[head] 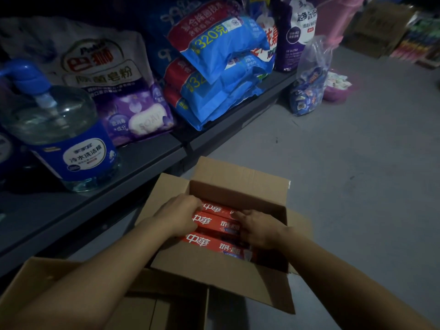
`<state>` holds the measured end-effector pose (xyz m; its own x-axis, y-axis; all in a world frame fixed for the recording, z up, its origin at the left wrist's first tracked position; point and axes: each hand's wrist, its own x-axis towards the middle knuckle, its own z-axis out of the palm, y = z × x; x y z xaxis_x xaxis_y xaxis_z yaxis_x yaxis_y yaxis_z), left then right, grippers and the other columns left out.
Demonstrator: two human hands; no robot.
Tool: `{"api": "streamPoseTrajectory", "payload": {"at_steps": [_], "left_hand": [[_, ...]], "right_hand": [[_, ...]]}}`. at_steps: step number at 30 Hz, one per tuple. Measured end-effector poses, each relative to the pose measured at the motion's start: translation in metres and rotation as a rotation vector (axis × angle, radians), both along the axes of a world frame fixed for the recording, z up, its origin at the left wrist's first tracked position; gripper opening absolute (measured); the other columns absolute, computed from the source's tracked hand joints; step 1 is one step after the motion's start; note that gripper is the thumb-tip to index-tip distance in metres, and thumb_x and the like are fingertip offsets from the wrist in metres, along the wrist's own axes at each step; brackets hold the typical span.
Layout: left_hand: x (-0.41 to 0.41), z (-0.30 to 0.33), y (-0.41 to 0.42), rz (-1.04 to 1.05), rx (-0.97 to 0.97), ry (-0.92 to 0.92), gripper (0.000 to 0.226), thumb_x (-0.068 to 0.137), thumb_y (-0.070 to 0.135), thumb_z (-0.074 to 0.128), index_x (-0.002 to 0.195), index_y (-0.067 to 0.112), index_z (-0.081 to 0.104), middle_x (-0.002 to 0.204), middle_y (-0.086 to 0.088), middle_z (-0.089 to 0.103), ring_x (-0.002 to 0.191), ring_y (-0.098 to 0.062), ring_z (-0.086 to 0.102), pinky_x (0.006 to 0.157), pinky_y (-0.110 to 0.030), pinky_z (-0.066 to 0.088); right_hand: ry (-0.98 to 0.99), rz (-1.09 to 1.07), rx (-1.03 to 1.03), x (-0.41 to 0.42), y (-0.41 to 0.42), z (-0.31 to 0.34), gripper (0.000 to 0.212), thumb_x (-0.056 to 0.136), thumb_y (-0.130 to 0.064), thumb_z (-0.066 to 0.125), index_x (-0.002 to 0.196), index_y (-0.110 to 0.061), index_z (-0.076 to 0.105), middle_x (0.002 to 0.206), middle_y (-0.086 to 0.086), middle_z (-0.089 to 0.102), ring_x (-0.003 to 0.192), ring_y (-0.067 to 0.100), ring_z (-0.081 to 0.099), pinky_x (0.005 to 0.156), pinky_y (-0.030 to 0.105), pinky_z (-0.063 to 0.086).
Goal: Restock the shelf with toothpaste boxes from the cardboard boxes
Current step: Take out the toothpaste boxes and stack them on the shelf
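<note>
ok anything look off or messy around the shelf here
The stack of blue detergent bags slumps forward, its lower edge hanging past the front of the shelf. A clear plastic bag of goods sits on the floor beside the shelf. The toothpaste boxes lie neatly in the cardboard box.

One head-worn view — looking forward and down, close over an open cardboard box (238, 186) at lower centre — shelf (119, 163) upper left.

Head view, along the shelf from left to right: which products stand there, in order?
Pump bottle of detergent → white and purple soap powder bag → stack of blue 320 g bags → tall purple and white bag.
</note>
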<state>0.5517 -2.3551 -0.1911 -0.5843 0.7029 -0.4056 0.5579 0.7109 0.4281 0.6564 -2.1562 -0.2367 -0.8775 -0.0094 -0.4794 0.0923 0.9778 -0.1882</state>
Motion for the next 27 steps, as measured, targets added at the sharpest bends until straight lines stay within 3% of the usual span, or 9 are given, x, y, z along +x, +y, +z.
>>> {"api": "streamPoseTrajectory", "payload": {"at_steps": [4, 9, 14, 23, 27], "left_hand": [[0.0, -0.001, -0.001, 0.017, 0.001, -0.004, 0.034, 0.085, 0.021, 0.069, 0.118, 0.025, 0.061, 0.114, 0.002, 0.064, 0.098, -0.011, 0.063, 0.084, -0.029, 0.054], [0.001, -0.001, 0.002, 0.017, 0.01, -0.019, 0.036, 0.086, 0.023, 0.069, 0.12, 0.022, 0.06, 0.116, 0.002, 0.064, 0.101, -0.012, 0.064, 0.087, -0.03, 0.053], [0.0, -0.003, 0.003, 0.013, 0.002, -0.002, 0.037, 0.085, 0.023, 0.069, 0.121, 0.023, 0.059, 0.116, 0.0, 0.064, 0.099, -0.012, 0.064, 0.085, -0.032, 0.055], [-0.002, -0.007, 0.004, 0.01, -0.004, -0.011, 0.038, 0.084, 0.026, 0.07, 0.121, 0.026, 0.058, 0.115, 0.002, 0.064, 0.097, -0.011, 0.064, 0.085, -0.032, 0.056], [-0.005, -0.007, 0.002, 0.021, 0.004, 0.006, 0.034, 0.083, 0.025, 0.07, 0.116, 0.026, 0.06, 0.114, 0.001, 0.064, 0.097, -0.013, 0.065, 0.085, -0.036, 0.056]], "right_hand": [[-0.01, 0.101, 0.034, 0.004, -0.005, -0.007, 0.073, 0.09, -0.038, 0.059, 0.148, -0.015, 0.02, 0.146, 0.012, 0.039, 0.129, 0.028, 0.044, 0.105, 0.038, 0.041], [-0.073, 0.031, 0.009, -0.005, 0.002, -0.003, 0.07, 0.094, -0.024, 0.055, 0.151, -0.019, 0.016, 0.149, 0.011, 0.035, 0.13, 0.028, 0.043, 0.105, 0.038, 0.039], [0.025, 0.052, 0.165, -0.007, 0.005, -0.004, 0.066, 0.096, -0.027, 0.052, 0.152, -0.019, 0.017, 0.147, 0.011, 0.036, 0.13, 0.028, 0.042, 0.105, 0.039, 0.038], [0.007, 0.029, 0.165, -0.005, 0.007, -0.019, 0.081, 0.089, -0.034, 0.062, 0.151, -0.014, 0.013, 0.149, 0.011, 0.035, 0.132, 0.028, 0.041, 0.107, 0.039, 0.039], [0.014, -0.022, 0.121, -0.003, 0.009, -0.023, 0.075, 0.086, -0.031, 0.066, 0.146, -0.014, 0.024, 0.144, 0.01, 0.042, 0.128, 0.027, 0.045, 0.105, 0.038, 0.041]]}}
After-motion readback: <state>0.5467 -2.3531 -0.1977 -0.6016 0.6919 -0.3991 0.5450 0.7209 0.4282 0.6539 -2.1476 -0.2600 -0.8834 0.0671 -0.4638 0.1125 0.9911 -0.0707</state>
